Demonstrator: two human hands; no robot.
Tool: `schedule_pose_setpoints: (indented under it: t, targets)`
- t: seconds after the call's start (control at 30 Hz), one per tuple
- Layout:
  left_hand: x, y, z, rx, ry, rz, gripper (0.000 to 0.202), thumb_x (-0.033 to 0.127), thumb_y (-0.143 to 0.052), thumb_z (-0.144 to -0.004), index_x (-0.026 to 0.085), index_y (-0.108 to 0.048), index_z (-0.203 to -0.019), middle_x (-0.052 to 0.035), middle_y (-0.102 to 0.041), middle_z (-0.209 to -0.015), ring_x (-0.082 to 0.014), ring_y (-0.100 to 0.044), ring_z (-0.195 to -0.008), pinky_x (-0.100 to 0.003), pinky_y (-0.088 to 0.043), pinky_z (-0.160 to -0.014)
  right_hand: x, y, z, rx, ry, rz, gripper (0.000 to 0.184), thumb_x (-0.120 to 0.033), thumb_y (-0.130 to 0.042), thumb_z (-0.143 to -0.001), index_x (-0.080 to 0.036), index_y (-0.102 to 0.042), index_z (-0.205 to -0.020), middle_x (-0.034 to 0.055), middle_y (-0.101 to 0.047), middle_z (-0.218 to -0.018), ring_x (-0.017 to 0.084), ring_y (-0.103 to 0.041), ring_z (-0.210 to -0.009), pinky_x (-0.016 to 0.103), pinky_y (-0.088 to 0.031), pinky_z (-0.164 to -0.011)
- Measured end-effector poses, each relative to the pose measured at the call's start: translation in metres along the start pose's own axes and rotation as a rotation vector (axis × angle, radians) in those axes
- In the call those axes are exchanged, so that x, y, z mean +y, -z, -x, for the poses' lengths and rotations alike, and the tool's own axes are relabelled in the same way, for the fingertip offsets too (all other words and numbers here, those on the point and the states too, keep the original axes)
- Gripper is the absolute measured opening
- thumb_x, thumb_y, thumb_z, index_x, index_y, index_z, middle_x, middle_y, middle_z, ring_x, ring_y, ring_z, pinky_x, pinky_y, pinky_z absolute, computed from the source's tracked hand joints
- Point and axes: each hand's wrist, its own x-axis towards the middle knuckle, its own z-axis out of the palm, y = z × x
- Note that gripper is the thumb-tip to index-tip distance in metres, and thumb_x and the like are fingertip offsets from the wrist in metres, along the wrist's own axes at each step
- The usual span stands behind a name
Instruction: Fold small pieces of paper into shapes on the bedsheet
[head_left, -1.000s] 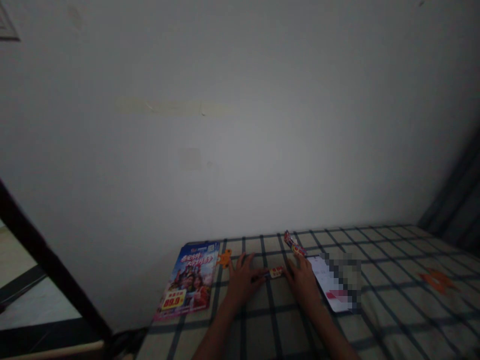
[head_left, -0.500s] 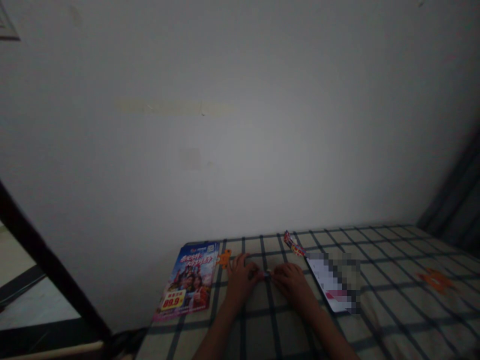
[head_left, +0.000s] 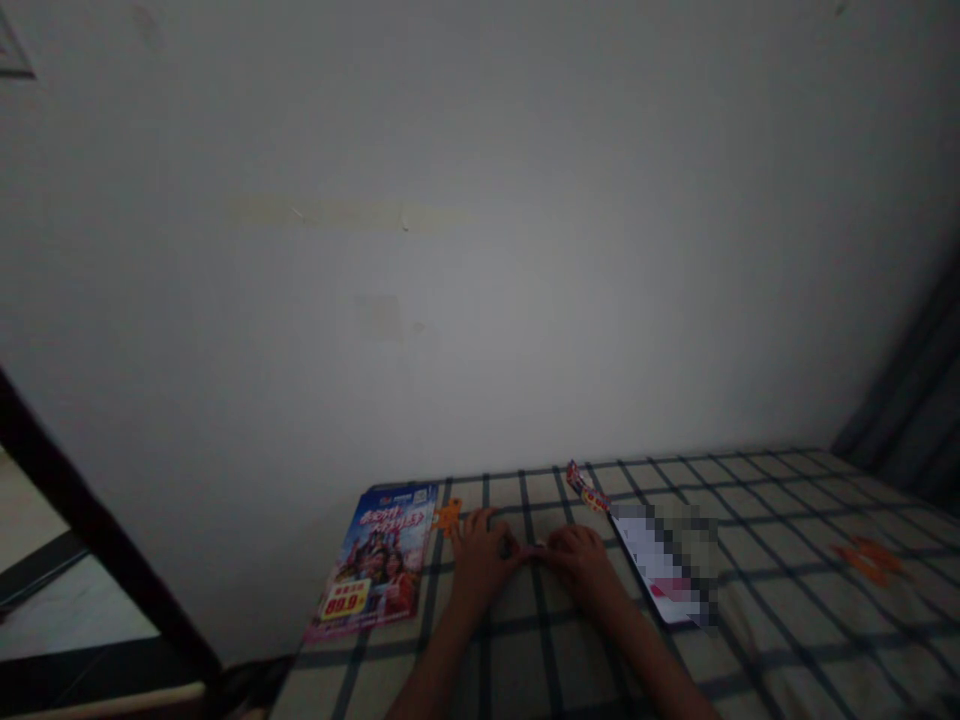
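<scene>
Both hands are together over the checked cloth, fingertips pinched on either side of a small folded piece (head_left: 535, 548), pale and dark, too small to make out further. My left hand (head_left: 484, 552) has thumb and forefinger closed at its left end, the other fingers curved above the cloth. At the right end, the bent fingers of my right hand (head_left: 579, 553) are closed and cover part of it. Just left of my left hand lies an orange cut-out shape (head_left: 448, 517). Right of my right hand is a phone-like flat slab (head_left: 651, 560) with a bright face, partly pixelated.
A stack of printed leaflets (head_left: 382, 560) lies at the left edge of the checked cloth (head_left: 750, 500). A colourful patterned strip (head_left: 587, 488) touches the slab's far end. Another orange shape (head_left: 868, 558) lies far right. A bare wall (head_left: 480, 250) rises behind.
My fingertips have closed in slightly on the small piece, and less of it shows between them. My left thumb and forefinger form a rounder pinch. Other things stay where they were.
</scene>
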Motion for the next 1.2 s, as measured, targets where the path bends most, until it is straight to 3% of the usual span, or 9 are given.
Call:
schedule_pose_setpoints:
  t: [0.17, 0.63, 0.73, 0.83, 1.2]
  targets:
    - [0.002, 0.003, -0.001, -0.041, 0.044, -0.019, 0.031, 0.058, -0.068, -0.08, 0.029, -0.071, -0.09, -0.0041, -0.057, -0.138, -0.0315, -0.041, -0.134, -0.061, -0.019, -0.114, -0.002, 0.006, 0.0, -0.015, -0.042, 0.0, 0.047, -0.022, -0.062, -0.092, -0.054, -0.058, -0.127, -0.0002, -0.064, -0.119, 0.023, -0.052, -0.116, 0.042, -0.038, -0.1]
    - [-0.005, -0.002, -0.001, -0.124, 0.04, -0.05, 0.022, 0.04, -0.056, -0.09, 0.029, -0.063, -0.108, -0.0015, -0.052, -0.148, -0.0281, -0.036, -0.141, -0.06, -0.017, -0.118, -0.001, 0.005, -0.001, -0.022, -0.113, -0.037, 0.031, -0.03, -0.065, -0.091, -0.049, -0.069, -0.114, 0.0025, -0.059, -0.115, 0.024, -0.051, -0.114, 0.042, -0.041, -0.099]
    - [-0.006, 0.006, -0.001, -0.168, 0.053, -0.045, 0.028, 0.035, -0.052, -0.092, 0.029, -0.061, -0.117, -0.0026, -0.051, -0.149, -0.0267, -0.035, -0.143, -0.057, -0.016, -0.119, 0.0, 0.005, -0.001, -0.024, -0.116, -0.047, 0.029, -0.031, -0.065, -0.091, -0.049, -0.069, -0.114, 0.0027, -0.059, -0.115, 0.024, -0.051, -0.115, 0.043, -0.041, -0.099]
    - [-0.008, 0.015, -0.001, -0.205, 0.071, -0.032, 0.046, 0.03, -0.05, -0.091, 0.03, -0.049, -0.137, -0.0041, -0.058, -0.142, -0.0245, -0.039, -0.141, -0.055, -0.019, -0.12, 0.001, 0.004, -0.002, -0.022, -0.113, -0.042, 0.026, -0.032, -0.063, -0.092, -0.047, -0.07, -0.113, 0.0038, -0.059, -0.115, 0.024, -0.052, -0.113, 0.043, -0.041, -0.098]
    - [-0.008, 0.004, 0.005, -0.077, 0.001, -0.093, 0.035, 0.046, -0.051, -0.093, 0.033, -0.061, -0.123, -0.0006, -0.053, -0.147, -0.0288, -0.038, -0.14, -0.061, -0.018, -0.118, 0.002, 0.001, 0.0, 0.001, -0.102, -0.038, 0.029, -0.03, -0.062, -0.092, -0.048, -0.069, -0.114, 0.0029, -0.06, -0.116, 0.024, -0.052, -0.115, 0.043, -0.04, -0.1]
